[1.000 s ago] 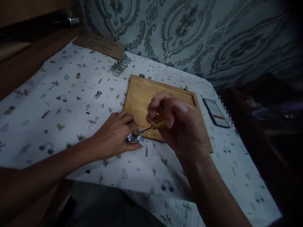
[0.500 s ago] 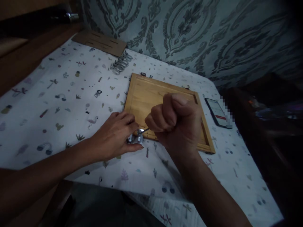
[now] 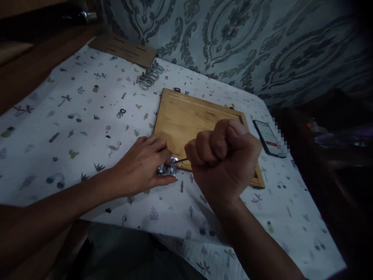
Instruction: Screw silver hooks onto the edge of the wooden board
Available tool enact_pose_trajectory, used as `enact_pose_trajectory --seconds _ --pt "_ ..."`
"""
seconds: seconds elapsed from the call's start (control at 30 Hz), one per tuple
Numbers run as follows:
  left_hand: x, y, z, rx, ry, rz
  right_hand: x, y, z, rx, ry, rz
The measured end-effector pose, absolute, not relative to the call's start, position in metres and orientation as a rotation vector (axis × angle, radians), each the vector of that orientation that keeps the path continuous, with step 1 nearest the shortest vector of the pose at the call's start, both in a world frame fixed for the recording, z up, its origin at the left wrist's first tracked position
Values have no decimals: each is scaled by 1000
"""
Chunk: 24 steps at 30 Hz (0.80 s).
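Note:
A wooden panel (image 3: 186, 116) with a raised frame lies flat on the patterned tablecloth. At its near left corner sits a shiny metal hinge (image 3: 173, 169). My left hand (image 3: 148, 163) is closed around the hinge and that corner, fingers on top and thumb at the near side. My right hand (image 3: 223, 159) is a fist wrapped round a screwdriver whose handle is hidden. Only the thin shaft of the screwdriver (image 3: 182, 160) shows, slanting left, with its tip at the hinge.
A phone (image 3: 269, 138) with a lit screen lies right of the panel. Behind are a row of grey metal loops (image 3: 150, 76) and a slotted brown board (image 3: 124, 50). Small dark fittings (image 3: 121, 113) lie on the tablecloth (image 3: 72, 136). A patterned wall (image 3: 227, 39) borders the far side.
My right fist has shifted right and slightly down, and more of the screwdriver shaft shows. My left hand stays on the hinge.

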<state>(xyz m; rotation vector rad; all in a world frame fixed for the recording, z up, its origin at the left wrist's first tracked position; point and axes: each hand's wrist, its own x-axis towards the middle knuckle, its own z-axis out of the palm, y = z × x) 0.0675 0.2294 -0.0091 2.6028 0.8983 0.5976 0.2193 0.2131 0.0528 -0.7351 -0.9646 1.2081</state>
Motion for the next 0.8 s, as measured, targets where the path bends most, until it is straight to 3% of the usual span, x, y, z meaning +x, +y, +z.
enact_pose_trajectory --seconds 0.8 --pt "67 230 -2 2572 909 475 220 211 62 -678 -1052 1132"
